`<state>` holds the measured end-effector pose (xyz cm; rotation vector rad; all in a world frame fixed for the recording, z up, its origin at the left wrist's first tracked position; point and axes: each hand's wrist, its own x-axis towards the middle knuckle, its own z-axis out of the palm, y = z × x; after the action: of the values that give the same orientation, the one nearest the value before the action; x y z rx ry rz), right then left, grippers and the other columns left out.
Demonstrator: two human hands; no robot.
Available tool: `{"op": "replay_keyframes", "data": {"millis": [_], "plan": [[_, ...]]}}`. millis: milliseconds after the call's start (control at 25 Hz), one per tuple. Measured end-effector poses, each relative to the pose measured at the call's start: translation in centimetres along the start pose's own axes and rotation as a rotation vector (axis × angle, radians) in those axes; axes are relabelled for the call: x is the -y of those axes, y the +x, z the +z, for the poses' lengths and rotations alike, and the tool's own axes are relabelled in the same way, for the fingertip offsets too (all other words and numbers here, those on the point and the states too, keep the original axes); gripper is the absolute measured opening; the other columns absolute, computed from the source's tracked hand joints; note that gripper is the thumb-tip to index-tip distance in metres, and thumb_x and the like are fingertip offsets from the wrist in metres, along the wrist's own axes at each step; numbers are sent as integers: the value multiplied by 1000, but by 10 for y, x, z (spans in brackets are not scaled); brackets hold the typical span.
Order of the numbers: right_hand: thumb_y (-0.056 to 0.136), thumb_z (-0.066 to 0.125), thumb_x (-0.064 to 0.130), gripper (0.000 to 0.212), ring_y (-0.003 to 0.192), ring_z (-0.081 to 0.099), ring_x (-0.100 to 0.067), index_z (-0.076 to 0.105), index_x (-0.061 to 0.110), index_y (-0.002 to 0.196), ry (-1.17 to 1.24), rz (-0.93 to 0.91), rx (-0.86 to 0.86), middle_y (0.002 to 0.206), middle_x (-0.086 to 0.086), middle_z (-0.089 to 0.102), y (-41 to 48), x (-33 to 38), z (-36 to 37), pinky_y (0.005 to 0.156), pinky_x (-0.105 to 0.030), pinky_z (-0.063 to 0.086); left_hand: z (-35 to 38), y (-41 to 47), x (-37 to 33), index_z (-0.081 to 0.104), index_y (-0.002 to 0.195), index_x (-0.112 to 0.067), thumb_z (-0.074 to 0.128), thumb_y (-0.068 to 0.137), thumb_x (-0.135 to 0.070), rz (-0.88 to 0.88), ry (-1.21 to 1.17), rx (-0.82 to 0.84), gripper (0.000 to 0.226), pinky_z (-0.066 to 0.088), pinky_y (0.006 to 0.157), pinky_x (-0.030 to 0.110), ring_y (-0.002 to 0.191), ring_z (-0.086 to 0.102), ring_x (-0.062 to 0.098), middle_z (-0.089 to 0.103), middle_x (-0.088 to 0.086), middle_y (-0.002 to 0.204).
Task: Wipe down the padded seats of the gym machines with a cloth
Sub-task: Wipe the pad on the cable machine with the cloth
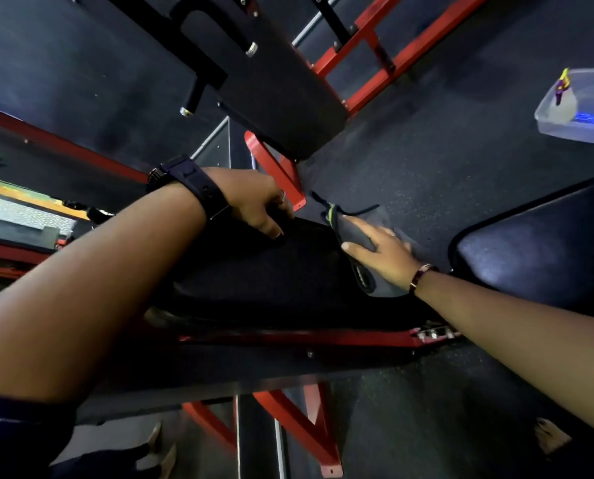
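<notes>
A black padded seat (271,271) of a red-framed gym machine fills the middle of the view. My left hand (261,205) grips the seat's far edge, fingers curled over it. My right hand (381,252) lies flat with straight fingers on a grey cloth (357,223) with a yellow-green trim, pressing it on the seat's right edge. Part of the cloth hangs off past the edge. A second dark pad (278,84) stands above, and another padded seat (537,250) lies at the right.
Red frame tubes (364,46) run behind the upper pad and below the seat (288,420). A clear plastic tub (585,112) with a spray bottle (563,95) sits on the dark rubber floor at the upper right. My feet show at the bottom.
</notes>
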<state>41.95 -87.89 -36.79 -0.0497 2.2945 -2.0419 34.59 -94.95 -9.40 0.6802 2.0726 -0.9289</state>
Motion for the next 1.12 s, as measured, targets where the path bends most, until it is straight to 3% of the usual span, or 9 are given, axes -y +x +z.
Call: {"op": "replay_keyframes", "data": {"millis": [120, 240, 320, 440, 520, 680, 920, 1040, 1120], "plan": [[91, 53, 44, 58, 139, 30, -18, 35, 27, 144, 48, 107, -32, 148, 2, 38, -17, -43, -5, 115, -37, 21, 0, 2, -1, 57, 127, -29, 65, 85, -34, 13, 26, -26, 44, 39, 86, 19, 94, 52, 5, 64, -6, 116], [92, 57, 28, 52, 136, 35, -20, 41, 20, 140, 72, 129, -132, 146, -3, 42, -22, -43, 0, 113, -27, 22, 11, 3, -1, 51, 132, -31, 59, 86, -43, 51, 95, -8, 48, 42, 99, 30, 110, 56, 14, 59, -7, 125], [87, 60, 35, 55, 135, 38, -18, 45, 20, 138, 70, 75, -144, 143, -2, 46, -14, -26, 5, 113, -23, 21, 19, 5, -3, 38, 139, -33, 50, 86, -54, 90, 188, 33, 59, 37, 106, 39, 126, 47, 18, 46, -6, 140], [74, 47, 63, 73, 138, 32, -16, 38, 35, 140, 28, -55, -35, 147, 6, 40, -9, -8, 6, 116, -37, 21, 23, 2, -9, 24, 146, -34, 44, 88, -57, 113, 312, 62, 65, 28, 113, 41, 140, 26, 15, 21, -11, 154], [77, 45, 70, 70, 141, 22, -18, 28, 48, 141, -22, 42, 25, 153, 8, 27, -13, -21, -1, 117, -38, 15, 21, -1, -13, 24, 146, -35, 44, 88, -57, 152, 336, 37, 65, 30, 112, 39, 140, 25, 12, 20, -13, 155], [88, 48, 57, 58, 139, 19, -31, 24, 50, 141, 38, 452, -46, 152, 2, 24, -30, -49, -3, 113, -41, 17, 19, -3, -19, 25, 146, -35, 44, 88, -57, 176, 372, 14, 64, 32, 109, 29, 138, 27, 8, 21, -16, 153], [87, 51, 56, 59, 137, 26, -23, 29, 47, 141, -74, 178, -55, 150, 11, 31, -13, -13, 0, 115, -35, 17, 17, -4, -20, 26, 144, -38, 45, 87, -59, 170, 364, 13, 64, 37, 105, 33, 138, 27, 6, 22, -20, 152], [91, 50, 50, 61, 140, 25, -21, 28, 34, 145, -15, 230, -27, 152, 3, 30, -19, -36, -8, 114, -33, 15, 16, -3, -20, 27, 144, -38, 45, 86, -59, 163, 363, 17, 64, 37, 106, 34, 137, 29, 7, 24, -19, 152], [91, 49, 50, 61, 141, 23, -21, 25, 35, 146, 81, 359, -36, 154, 2, 25, -29, -51, -5, 113, -32, 15, 15, 0, -21, 29, 143, -37, 47, 86, -58, 163, 353, 9, 64, 35, 103, 28, 136, 32, 7, 26, -18, 151]]}}
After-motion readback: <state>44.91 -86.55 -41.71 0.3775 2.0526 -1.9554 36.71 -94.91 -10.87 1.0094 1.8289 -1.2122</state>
